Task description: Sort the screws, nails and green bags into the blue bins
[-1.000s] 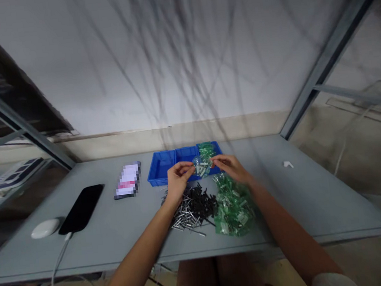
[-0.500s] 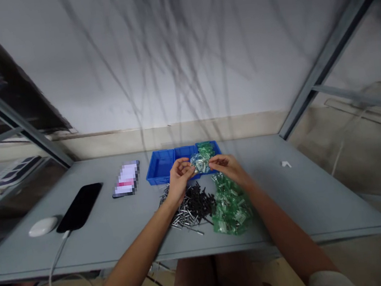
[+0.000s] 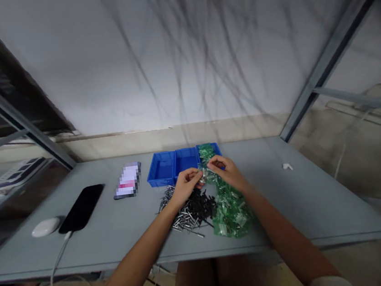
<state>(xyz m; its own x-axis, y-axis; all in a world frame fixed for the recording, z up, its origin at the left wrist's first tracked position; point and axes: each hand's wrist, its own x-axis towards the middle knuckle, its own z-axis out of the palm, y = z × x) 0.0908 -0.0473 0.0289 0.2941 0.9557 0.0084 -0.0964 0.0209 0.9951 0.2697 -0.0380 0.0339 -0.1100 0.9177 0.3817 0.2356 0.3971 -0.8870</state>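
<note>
My left hand (image 3: 188,183) is closed at the left side of a small clear bag (image 3: 208,175) with metal pieces inside. The fingers of my right hand (image 3: 223,166) pinch the bag's upper right side. Both hands are in front of the blue trays (image 3: 163,182), whose right one has green bags (image 3: 206,152) in it. Below my left hand lie silver screw-like pieces (image 3: 185,220) and black pieces (image 3: 202,204) in a loose heap. Under my right forearm is a pile of green plastic bags (image 3: 231,214) with small parts inside.
On the left of the table (image 3: 119,243) lie a lit phone (image 3: 128,181), a black phone (image 3: 81,208) with a white cable (image 3: 57,261) and a white oval case (image 3: 46,227). A white earbud (image 3: 287,166) lies at the right. Metal posts (image 3: 330,56) flank the table.
Both hands and the clear bag have come slightly down, and my left hand has shifted right, closer to my right hand. More of the middle blue tray now shows.
</note>
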